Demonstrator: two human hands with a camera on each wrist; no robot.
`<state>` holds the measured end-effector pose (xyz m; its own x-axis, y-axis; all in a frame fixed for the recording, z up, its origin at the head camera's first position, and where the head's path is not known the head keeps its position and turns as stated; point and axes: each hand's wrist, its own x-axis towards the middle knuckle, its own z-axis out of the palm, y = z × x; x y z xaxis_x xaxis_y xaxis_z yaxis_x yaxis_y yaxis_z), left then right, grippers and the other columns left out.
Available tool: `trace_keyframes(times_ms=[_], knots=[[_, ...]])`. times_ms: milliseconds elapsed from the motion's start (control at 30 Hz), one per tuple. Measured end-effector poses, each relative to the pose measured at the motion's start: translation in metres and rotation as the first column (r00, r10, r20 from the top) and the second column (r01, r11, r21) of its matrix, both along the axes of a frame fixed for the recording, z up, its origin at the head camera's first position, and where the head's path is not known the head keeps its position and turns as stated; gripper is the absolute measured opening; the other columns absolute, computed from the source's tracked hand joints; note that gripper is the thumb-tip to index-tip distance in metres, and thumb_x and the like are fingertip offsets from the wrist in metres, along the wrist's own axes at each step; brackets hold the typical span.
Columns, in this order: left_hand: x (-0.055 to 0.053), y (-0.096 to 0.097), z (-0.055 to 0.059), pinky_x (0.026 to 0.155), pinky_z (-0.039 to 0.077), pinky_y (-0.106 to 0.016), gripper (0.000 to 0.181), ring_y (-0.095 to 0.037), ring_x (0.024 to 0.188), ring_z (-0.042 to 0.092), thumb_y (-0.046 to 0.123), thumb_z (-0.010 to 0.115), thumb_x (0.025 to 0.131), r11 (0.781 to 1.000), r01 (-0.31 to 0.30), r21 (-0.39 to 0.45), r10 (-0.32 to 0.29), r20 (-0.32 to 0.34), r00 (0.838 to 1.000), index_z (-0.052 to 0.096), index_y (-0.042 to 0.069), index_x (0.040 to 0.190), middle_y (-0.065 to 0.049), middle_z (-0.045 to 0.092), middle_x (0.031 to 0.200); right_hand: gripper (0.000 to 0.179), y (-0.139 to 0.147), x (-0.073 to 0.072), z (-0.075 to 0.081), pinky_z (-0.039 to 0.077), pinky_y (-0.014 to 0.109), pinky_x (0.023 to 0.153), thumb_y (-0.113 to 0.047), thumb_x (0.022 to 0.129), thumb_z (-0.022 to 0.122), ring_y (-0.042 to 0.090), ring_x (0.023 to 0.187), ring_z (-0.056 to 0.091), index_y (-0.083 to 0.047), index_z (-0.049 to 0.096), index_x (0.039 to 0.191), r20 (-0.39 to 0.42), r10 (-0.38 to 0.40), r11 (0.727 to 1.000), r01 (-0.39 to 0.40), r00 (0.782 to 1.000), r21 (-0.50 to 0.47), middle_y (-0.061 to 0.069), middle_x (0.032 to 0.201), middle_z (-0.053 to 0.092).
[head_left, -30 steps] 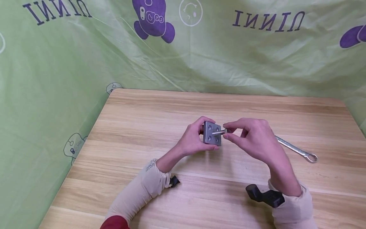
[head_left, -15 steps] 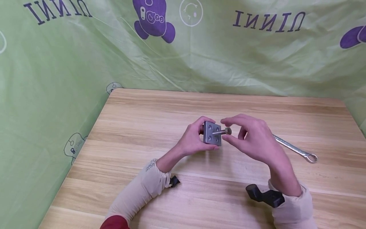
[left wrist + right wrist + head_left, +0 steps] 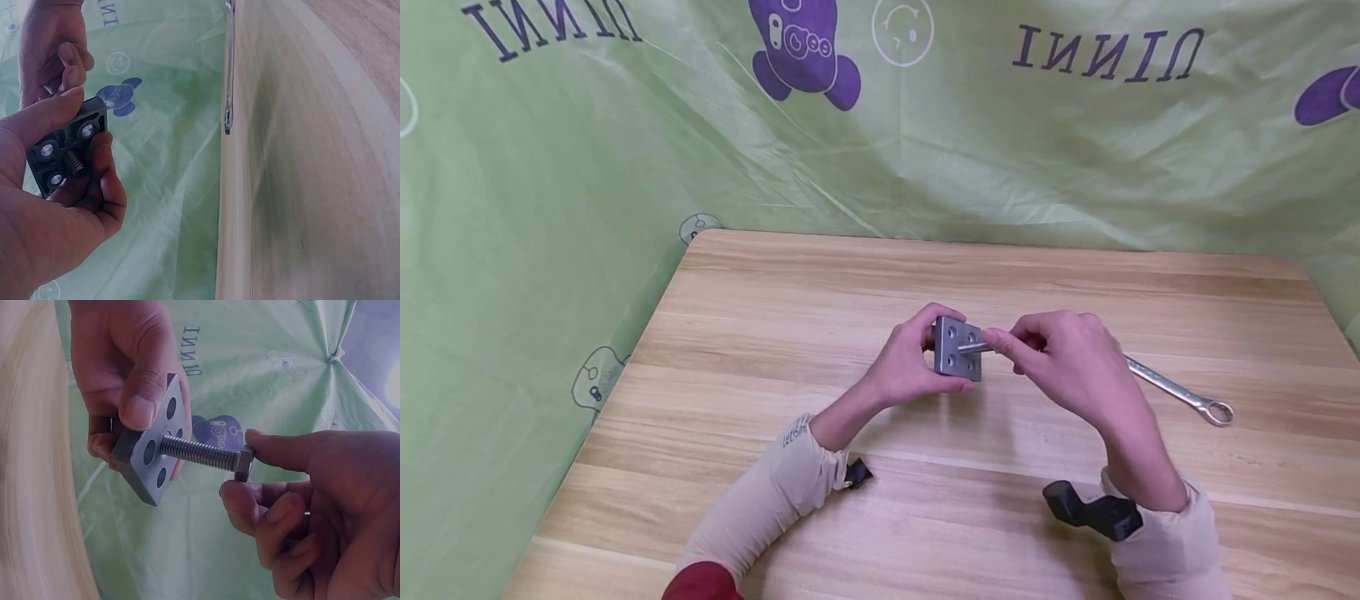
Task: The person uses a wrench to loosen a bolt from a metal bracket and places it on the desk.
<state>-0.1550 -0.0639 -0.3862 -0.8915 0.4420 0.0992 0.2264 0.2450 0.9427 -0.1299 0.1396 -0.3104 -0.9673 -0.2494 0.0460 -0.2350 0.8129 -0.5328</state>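
My left hand [image 3: 910, 358] grips a small square grey plate [image 3: 951, 342] by its edges, above the table. Round holes sit near the plate's corners. A hex bolt [image 3: 200, 454] stands in the plate's middle hole, most of its threaded shank showing on the right side. Its tip pokes out of the ribbed back face in the left wrist view, beside shiny metal inserts in the corner holes. The thumb and forefinger of my right hand [image 3: 344, 506] pinch the bolt's hex head [image 3: 244, 464]; the other fingers are curled below it.
A combination wrench [image 3: 1180, 391] lies on the wooden table [image 3: 775, 317], its near end in view and the other end behind my right hand. Black camera mounts [image 3: 1093, 510] are strapped at both wrists. Green printed cloth [image 3: 1000, 167] hangs behind and to the left.
The right fingers spread off the bolt head half a second ago, and now pinch it again with the hand turned. The left hand and plate have stayed in place.
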Motion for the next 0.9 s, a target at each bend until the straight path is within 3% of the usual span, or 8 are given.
trace_keyframes(times_ms=[267, 500, 700, 800, 900], knots=[[-0.0005, 0.0000, -0.0007, 0.081, 0.054, -0.039, 0.070, -0.011, 0.081, 0.066, 0.004, 0.087, 0.064, 1.000, 0.006, 0.002, -0.006, 0.007, 1.000, 0.050, 0.008, 0.124, -0.015, 0.070, 0.107, 0.016, 0.0007, 0.0013, -0.0016, 0.038, 0.021, 0.050, -0.029, 0.082, 0.076, 0.006, 0.054, 0.049, -0.016, 0.077, 0.091, -0.166, 0.088, 0.994, -0.097, 0.982, -0.052, -0.003, 0.077, 0.073], [-0.0003, 0.0000, -0.0004, 0.082, 0.054, -0.040, 0.071, -0.012, 0.082, 0.067, 0.004, 0.087, 0.064, 1.000, 0.001, -0.001, -0.001, 0.017, 1.000, 0.050, 0.008, 0.124, -0.015, 0.069, 0.108, 0.022, 0.0017, 0.0014, -0.0052, 0.037, 0.016, 0.046, -0.004, 0.072, 0.080, -0.003, 0.051, 0.046, -0.015, 0.078, 0.091, -0.300, 0.157, 0.972, -0.201, 0.941, -0.124, 0.000, 0.084, 0.075], [-0.0008, -0.0003, 0.0000, 0.083, 0.054, -0.040, 0.072, -0.014, 0.083, 0.067, 0.004, 0.087, 0.063, 1.000, 0.003, 0.008, -0.003, 0.016, 1.000, 0.050, 0.007, 0.125, -0.016, 0.069, 0.109, 0.029, 0.0003, 0.0015, -0.0059, 0.040, 0.015, 0.050, 0.007, 0.069, 0.077, 0.000, 0.055, 0.048, -0.015, 0.078, 0.086, -0.321, 0.177, 0.958, -0.238, 0.930, -0.159, 0.000, 0.088, 0.074], [-0.0007, -0.0007, 0.0001, 0.083, 0.054, -0.040, 0.072, -0.013, 0.083, 0.067, 0.004, 0.087, 0.063, 1.000, -0.003, 0.002, 0.003, 0.013, 1.000, 0.050, 0.007, 0.124, -0.015, 0.069, 0.108, 0.029, 0.0007, 0.0017, -0.0051, 0.040, 0.018, 0.049, 0.000, 0.071, 0.080, 0.000, 0.055, 0.048, -0.014, 0.076, 0.096, -0.298, 0.174, 0.963, -0.226, 0.939, -0.150, 0.002, 0.092, 0.074], [-0.0008, -0.0010, 0.0000, 0.083, 0.053, -0.034, 0.072, -0.013, 0.083, 0.067, 0.005, 0.087, 0.063, 1.000, -0.005, -0.008, 0.005, 0.008, 1.000, 0.050, 0.008, 0.125, -0.014, 0.070, 0.108, 0.034, 0.0013, 0.0013, -0.0036, 0.041, 0.020, 0.048, -0.015, 0.076, 0.081, 0.001, 0.053, 0.050, -0.014, 0.072, 0.108, -0.238, 0.142, 0.974, -0.179, 0.961, -0.141, 0.002, 0.095, 0.074]])
